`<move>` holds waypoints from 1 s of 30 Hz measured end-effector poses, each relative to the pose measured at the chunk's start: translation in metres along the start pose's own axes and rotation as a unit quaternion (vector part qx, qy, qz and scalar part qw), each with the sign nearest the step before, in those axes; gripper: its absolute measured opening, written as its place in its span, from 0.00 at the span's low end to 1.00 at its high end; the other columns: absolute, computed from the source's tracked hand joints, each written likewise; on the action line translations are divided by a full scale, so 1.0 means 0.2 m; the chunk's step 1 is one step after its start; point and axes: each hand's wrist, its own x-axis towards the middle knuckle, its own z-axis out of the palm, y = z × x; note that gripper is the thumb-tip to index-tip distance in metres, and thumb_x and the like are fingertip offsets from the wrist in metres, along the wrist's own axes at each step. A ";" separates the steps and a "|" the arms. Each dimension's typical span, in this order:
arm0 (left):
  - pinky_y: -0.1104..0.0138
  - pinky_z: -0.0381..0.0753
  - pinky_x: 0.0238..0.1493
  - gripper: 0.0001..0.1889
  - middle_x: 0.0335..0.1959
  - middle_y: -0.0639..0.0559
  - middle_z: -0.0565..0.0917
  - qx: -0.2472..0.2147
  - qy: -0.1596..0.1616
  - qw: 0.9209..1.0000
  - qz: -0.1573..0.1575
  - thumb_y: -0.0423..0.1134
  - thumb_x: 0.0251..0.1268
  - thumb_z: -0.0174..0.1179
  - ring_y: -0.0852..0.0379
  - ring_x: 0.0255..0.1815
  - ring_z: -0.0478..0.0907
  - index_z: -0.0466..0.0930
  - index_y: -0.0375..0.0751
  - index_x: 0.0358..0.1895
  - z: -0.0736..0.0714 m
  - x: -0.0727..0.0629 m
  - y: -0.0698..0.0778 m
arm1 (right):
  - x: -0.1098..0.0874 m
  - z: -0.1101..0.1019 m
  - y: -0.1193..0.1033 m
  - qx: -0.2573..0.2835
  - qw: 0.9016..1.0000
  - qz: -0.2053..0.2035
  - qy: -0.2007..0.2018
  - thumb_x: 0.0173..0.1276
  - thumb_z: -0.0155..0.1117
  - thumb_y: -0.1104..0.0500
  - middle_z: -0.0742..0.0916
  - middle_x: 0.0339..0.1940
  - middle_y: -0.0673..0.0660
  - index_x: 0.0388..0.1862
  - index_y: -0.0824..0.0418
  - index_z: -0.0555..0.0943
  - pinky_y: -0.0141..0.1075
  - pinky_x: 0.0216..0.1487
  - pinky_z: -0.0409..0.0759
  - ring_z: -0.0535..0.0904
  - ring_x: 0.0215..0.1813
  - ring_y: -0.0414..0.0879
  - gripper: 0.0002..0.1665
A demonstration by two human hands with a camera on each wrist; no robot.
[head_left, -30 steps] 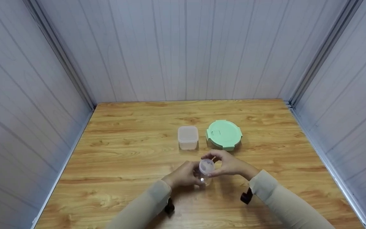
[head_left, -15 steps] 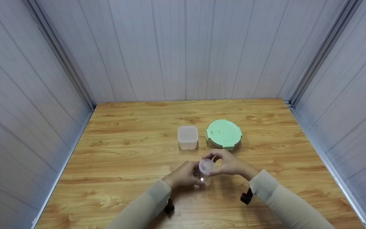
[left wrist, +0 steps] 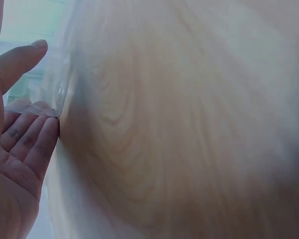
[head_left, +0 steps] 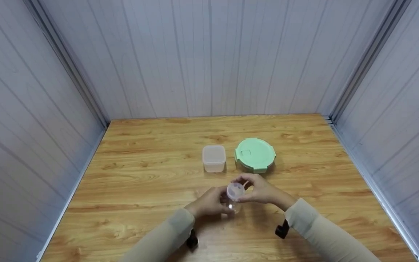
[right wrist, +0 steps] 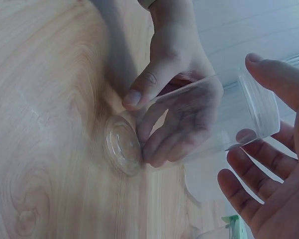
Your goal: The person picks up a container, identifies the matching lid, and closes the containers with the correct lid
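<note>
Upright in front of me is a clear plastic cup [head_left: 232, 206] with a pale translucent lid [head_left: 235, 190] on top. My left hand [head_left: 208, 202] holds the cup's body from the left, thumb on the near side. At the lid's edge, my right hand [head_left: 262, 190] pinches with thumb and fingers from the right. In the right wrist view the cup [right wrist: 224, 114] lies sideways in the picture, its round base at the wood. The left wrist view catches only part of the left hand [left wrist: 20, 149] curled round the clear wall.
Behind the hands stands a small square translucent container [head_left: 214, 158]. Right of it is a round container with a mint-green clip lid [head_left: 255, 153]. The wooden tabletop [head_left: 140, 160] meets pale panel walls [head_left: 209, 58] at the back and sides.
The view has shifted very slightly. Both hands stay at the cup and its lid with almost no movement; the two containers behind have not moved.
</note>
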 end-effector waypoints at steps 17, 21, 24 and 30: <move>0.61 0.83 0.69 0.28 0.59 0.51 0.90 0.036 -0.022 0.999 0.000 0.31 0.59 0.79 0.55 0.60 0.86 0.85 0.43 0.64 -0.12 0.00 0.04 | 0.03 -0.09 -0.06 -0.023 0.999 -0.022 0.022 0.67 0.82 0.58 0.90 0.56 0.62 0.63 0.65 0.85 0.48 0.58 0.86 0.84 0.54 0.46 0.28; 0.51 0.85 0.68 0.21 0.58 0.42 0.89 0.074 -0.014 0.997 -0.007 0.31 0.65 0.75 0.45 0.60 0.87 0.85 0.35 0.61 -0.22 0.00 0.07 | 0.04 -0.17 -0.07 -0.034 0.997 -0.029 0.057 0.68 0.80 0.61 0.90 0.53 0.64 0.59 0.64 0.87 0.47 0.56 0.87 0.84 0.51 0.43 0.22; 0.46 0.84 0.67 0.20 0.59 0.34 0.88 0.092 0.000 0.996 -0.006 0.33 0.68 0.73 0.39 0.59 0.86 0.84 0.28 0.61 -0.30 0.00 0.08 | 0.05 -0.24 -0.06 -0.038 0.995 -0.031 0.084 0.69 0.79 0.64 0.90 0.52 0.68 0.57 0.66 0.88 0.44 0.53 0.88 0.86 0.50 0.49 0.19; 0.43 0.85 0.65 0.19 0.59 0.32 0.87 0.123 0.042 0.991 -0.012 0.37 0.73 0.71 0.36 0.59 0.86 0.83 0.28 0.60 -0.45 -0.02 0.09 | 0.04 -0.36 -0.04 -0.060 0.989 -0.007 0.136 0.70 0.77 0.64 0.90 0.50 0.69 0.56 0.67 0.88 0.36 0.51 0.86 0.86 0.48 0.51 0.17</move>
